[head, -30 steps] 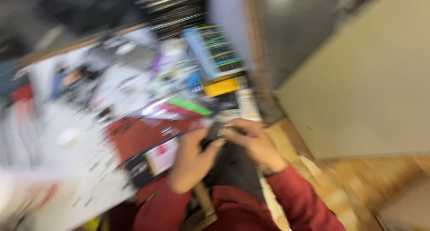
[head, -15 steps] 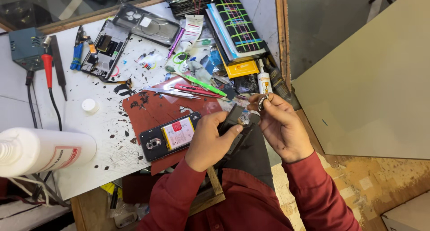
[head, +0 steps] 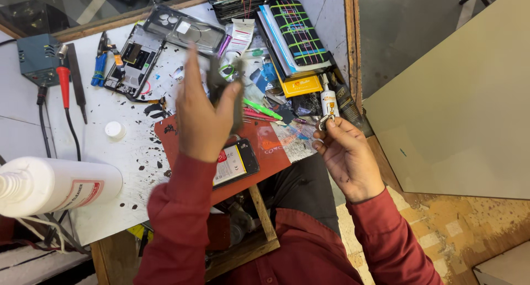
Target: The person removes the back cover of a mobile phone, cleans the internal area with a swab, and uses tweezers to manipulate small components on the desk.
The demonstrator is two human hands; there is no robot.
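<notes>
My left hand (head: 203,115) is raised over the workbench and grips a dark grey cloth (head: 231,91), blurred by motion. Under it, on a red work mat (head: 259,147), lies an opened phone (head: 234,162) with its battery showing. My right hand (head: 346,152) hovers off the bench's right edge with a small metal piece (head: 324,121) pinched between thumb and fingertips. Both sleeves are dark red.
A white squeeze bottle (head: 55,185) lies at the near left. A phone frame (head: 182,28), a bare phone chassis (head: 132,61), pliers (head: 100,61), a soldering station (head: 37,58), a small glue bottle (head: 329,100) and stacked boxes (head: 295,36) crowd the bench's far side.
My left hand has lifted from near my lap up over the bench with the cloth. My right hand has moved slightly right, with the small piece still pinched in it.
</notes>
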